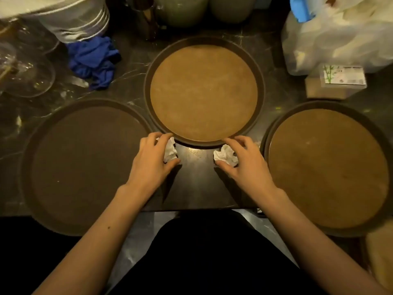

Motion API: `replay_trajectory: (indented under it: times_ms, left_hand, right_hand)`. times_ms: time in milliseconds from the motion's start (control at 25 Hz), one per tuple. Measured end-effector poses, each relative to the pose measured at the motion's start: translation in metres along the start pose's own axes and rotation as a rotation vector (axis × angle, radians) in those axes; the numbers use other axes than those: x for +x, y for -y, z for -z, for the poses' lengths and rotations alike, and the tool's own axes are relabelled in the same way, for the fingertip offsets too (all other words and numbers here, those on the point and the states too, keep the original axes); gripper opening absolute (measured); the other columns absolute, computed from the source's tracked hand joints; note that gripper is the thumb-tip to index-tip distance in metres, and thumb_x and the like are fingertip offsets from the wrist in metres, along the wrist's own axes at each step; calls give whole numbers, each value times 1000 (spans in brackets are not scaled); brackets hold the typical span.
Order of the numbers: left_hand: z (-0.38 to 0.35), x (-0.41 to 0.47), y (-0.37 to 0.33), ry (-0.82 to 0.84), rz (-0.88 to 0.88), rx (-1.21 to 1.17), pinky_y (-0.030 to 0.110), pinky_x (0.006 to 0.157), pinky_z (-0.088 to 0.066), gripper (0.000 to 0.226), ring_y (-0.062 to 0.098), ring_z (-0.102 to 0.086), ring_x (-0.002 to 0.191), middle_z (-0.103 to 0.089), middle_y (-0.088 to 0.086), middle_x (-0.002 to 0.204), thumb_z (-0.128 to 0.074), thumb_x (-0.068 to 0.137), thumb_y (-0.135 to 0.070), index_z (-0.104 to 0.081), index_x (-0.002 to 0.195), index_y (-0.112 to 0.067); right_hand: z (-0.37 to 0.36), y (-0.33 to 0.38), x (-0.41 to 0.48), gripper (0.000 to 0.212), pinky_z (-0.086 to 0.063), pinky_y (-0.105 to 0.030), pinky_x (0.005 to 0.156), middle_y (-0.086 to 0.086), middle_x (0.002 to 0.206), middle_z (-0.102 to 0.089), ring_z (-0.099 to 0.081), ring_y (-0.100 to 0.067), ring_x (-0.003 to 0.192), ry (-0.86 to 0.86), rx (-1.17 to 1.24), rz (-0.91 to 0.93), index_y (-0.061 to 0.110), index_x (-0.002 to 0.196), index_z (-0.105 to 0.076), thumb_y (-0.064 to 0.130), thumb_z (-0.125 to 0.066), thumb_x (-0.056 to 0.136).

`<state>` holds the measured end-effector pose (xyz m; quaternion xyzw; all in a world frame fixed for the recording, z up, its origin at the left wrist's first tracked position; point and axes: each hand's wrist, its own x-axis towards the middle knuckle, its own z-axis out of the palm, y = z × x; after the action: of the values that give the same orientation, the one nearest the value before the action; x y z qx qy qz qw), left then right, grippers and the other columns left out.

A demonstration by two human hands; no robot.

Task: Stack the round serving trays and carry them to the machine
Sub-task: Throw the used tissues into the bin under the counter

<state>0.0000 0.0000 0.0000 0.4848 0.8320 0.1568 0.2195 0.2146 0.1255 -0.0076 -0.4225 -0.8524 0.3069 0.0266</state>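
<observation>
Three round serving trays lie flat on the dark counter. A dark brown tray sits at the left and overhangs the front edge. A tan-topped tray lies in the middle, further back. Another tan-topped tray is at the right. My left hand curls over a crumpled white napkin just in front of the middle tray's rim. My right hand curls over a second crumpled napkin, fingertips near the same rim.
A blue cloth lies behind the left tray. Stacked white plates and glassware stand at the back left. Jars are at the back. A plastic bag and a small box sit at the right.
</observation>
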Motion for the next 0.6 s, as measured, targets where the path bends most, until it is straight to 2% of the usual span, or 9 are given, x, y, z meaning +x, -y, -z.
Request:
replay_trajectory:
  times_ms: [240,440,600]
  left_hand:
    - [-11,-1,10,62,-39,-9,31,85,-42,52,25,-42,113,-48,6,126,-72,83,-26,-54,132,-16]
    - [-17,-5,13,68,-66,-22,31,83,-42,43,25,-48,109,-50,6,123,-70,85,-20,-58,127,-18]
    - [-22,-4,11,77,-75,34,37,78,-44,40,29,-52,104,-51,6,121,-68,85,-20,-57,124,-20]
  right_hand:
    - [-17,1,2,49,-45,-37,94,-5,129,-52,-49,-25,120,3,-31,-49,22,133,-58,37,-69,88]
    - [-22,-2,5,42,-47,-37,89,-3,120,-56,-53,-24,113,10,-67,-70,21,128,-61,35,-68,89]
    - [-22,-1,6,36,-46,-39,84,-6,117,-58,-54,-28,110,29,-117,-90,21,123,-62,33,-66,89]
